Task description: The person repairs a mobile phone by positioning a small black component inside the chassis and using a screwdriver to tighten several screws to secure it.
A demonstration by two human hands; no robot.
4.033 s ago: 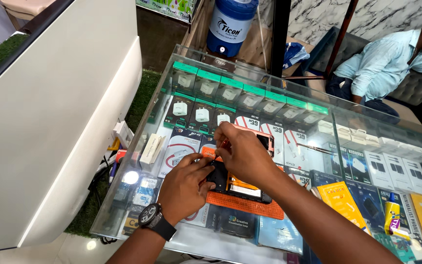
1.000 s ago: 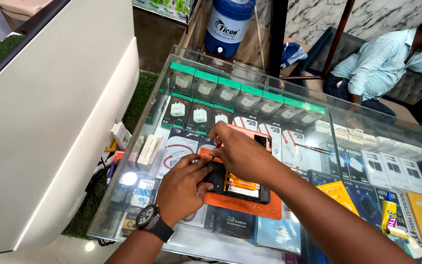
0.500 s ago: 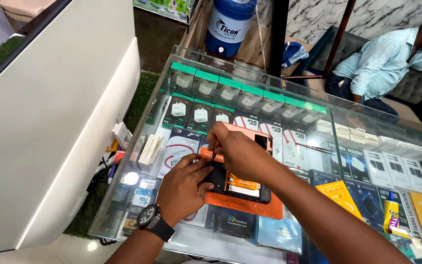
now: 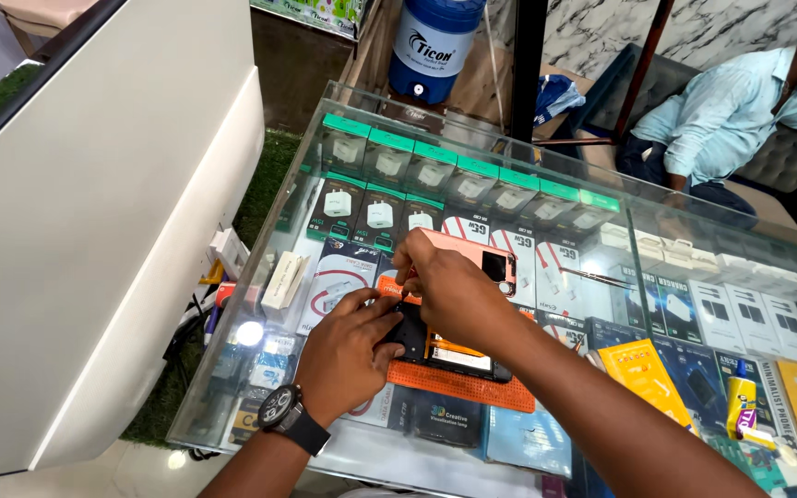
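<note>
Two hands worked over an opened smartphone point(image 4: 458, 355) that lay on an orange repair mat point(image 4: 463, 383) on the glass bench point(image 4: 260, 323), the mat apparently there to keep the device from sliding and to spare the glass. The left hand point(image 4: 348, 355), with a black wristwatch point(image 4: 280, 412) on its wrist, rested flat with its fingers curled against the phone's dark near end, seemingly pinning it steady. The right hand point(image 4: 449, 290) hovered above the phone's upper part with fingertips pinched together; whether they gripped a small tool or part could not be told. Just beyond it lay a pink back cover point(image 4: 481, 258), set aside within reach. Boxed chargers point(image 4: 380, 217) showed under the glass.
</note>
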